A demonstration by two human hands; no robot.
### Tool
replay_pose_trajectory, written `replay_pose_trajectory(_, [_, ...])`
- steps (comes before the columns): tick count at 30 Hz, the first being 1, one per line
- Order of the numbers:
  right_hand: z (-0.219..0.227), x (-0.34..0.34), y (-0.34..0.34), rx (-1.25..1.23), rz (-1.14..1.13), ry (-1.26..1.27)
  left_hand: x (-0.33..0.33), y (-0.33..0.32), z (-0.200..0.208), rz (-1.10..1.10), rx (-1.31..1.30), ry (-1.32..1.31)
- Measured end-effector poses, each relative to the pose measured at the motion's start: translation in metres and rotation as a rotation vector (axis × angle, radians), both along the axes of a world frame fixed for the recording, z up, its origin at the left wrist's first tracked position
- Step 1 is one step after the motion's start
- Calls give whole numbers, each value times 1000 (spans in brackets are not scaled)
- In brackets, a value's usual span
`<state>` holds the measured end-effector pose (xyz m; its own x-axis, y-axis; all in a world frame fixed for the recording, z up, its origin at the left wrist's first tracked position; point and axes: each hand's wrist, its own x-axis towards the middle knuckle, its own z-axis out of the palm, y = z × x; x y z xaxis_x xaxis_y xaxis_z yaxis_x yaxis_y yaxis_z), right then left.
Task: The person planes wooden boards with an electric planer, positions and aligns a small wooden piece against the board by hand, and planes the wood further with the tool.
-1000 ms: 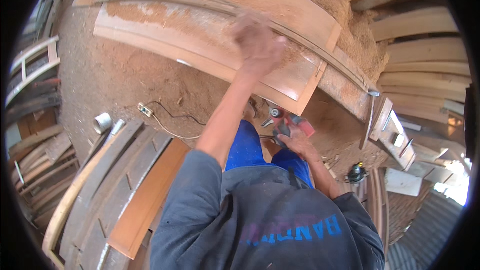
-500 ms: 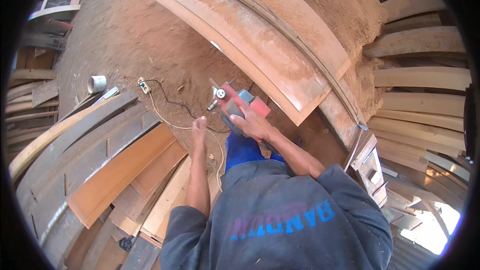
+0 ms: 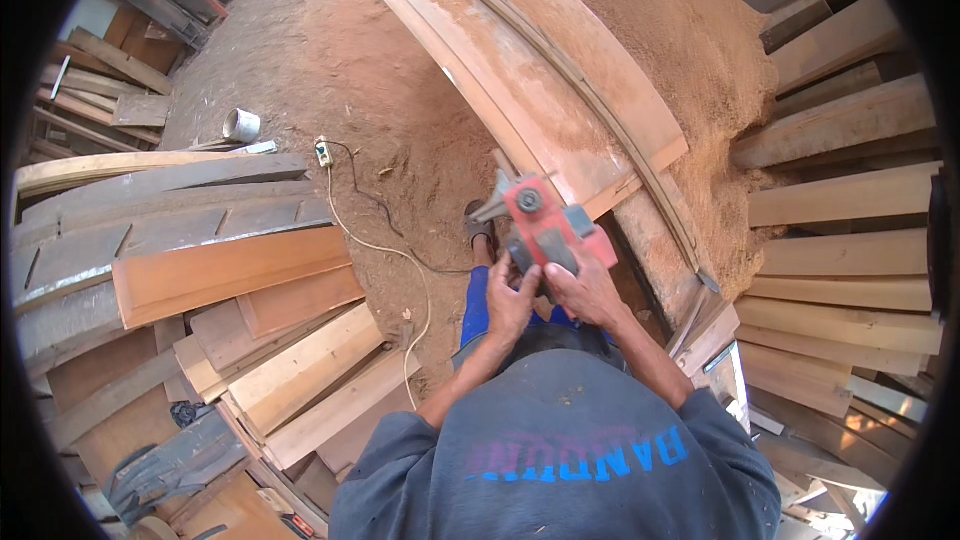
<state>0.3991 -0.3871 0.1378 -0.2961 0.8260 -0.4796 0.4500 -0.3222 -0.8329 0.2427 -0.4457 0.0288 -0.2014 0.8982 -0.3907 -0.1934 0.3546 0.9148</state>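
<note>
I hold a red and dark grey electric hand planer (image 3: 527, 230) in front of my body, just off the near end of a workbench. My right hand (image 3: 588, 295) is wrapped on its near right side. Against its near left side, by a dark knob, presses my left hand (image 3: 508, 302), fingers bent. Metal parts stick out from the planer's far left side, smeared by motion. Beyond it a long wooden board (image 3: 487, 90) lies along the bench, with sawdust on the bench top.
Stacked planks (image 3: 230, 270) lean close on my left, and more boards (image 3: 840, 260) fill the right side. A pale cord (image 3: 420, 290) and a dark one run over the sawdusty ground from a socket block (image 3: 322, 152). A white can (image 3: 241, 126) lies farther off.
My left hand has come from the side onto the planer. The planer has shifted right and turned in my hands. My view has swung as well.
</note>
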Motion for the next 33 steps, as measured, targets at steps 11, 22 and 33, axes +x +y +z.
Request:
replay_pose_trajectory(11, [-44, 29, -1, 95, -79, 32, 21, 17, -6, -164, -139, 438])
replay_pose_trajectory(22, [-59, -64, 141, 68, 14, 19, -63, 150, -35, 95, 18, 243])
replay_pose_trajectory(33, [-57, -166, 312, 423, 163, -2, -169, 320, -23, 39, 209, 0])
